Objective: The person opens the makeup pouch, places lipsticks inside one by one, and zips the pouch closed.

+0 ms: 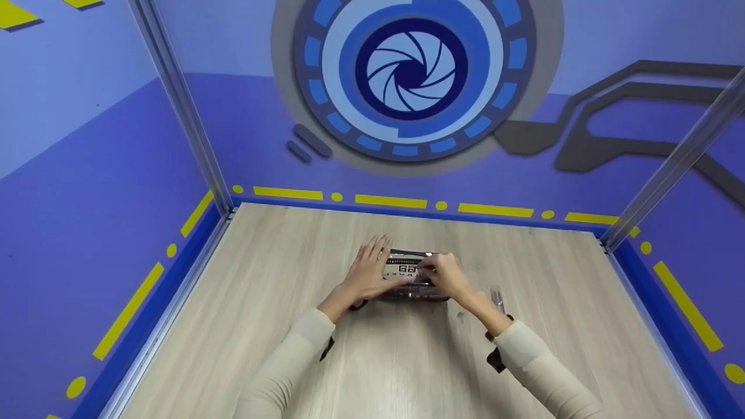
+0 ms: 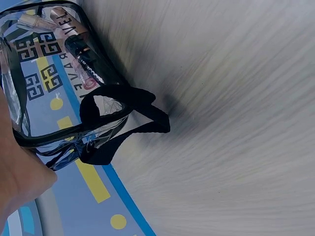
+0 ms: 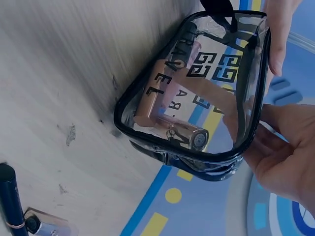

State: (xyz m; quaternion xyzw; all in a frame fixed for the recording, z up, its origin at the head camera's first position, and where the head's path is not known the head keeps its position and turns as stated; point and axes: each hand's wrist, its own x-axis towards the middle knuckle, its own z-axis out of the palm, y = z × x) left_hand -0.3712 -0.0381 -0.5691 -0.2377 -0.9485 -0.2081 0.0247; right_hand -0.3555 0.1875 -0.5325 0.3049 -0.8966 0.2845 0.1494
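Note:
A clear cosmetics pouch (image 3: 227, 155) with black trim and dark lettering stands on the table, several makeup tubes inside. A rose-gold-capped tube (image 3: 150, 98) and a shiny lip gloss tube (image 3: 183, 133) show through its plastic. My left hand (image 1: 371, 272) holds the pouch at its left upper side, thumb along the near edge, fingers along the far one. At the right end of the top, my right hand (image 1: 447, 273) has its fingers at the rim. One finger (image 3: 209, 93) shows through the plastic, pointing down toward the tubes. I cannot tell whether those fingers hold anything.
A black tube (image 3: 12, 199) and a clear lip gloss tube (image 3: 48, 223) lie on the table beside my right wrist. The pouch's black strap (image 2: 147, 105) sticks out at its left end. Blue printed walls (image 1: 401, 180) enclose the wooden table (image 1: 378, 372).

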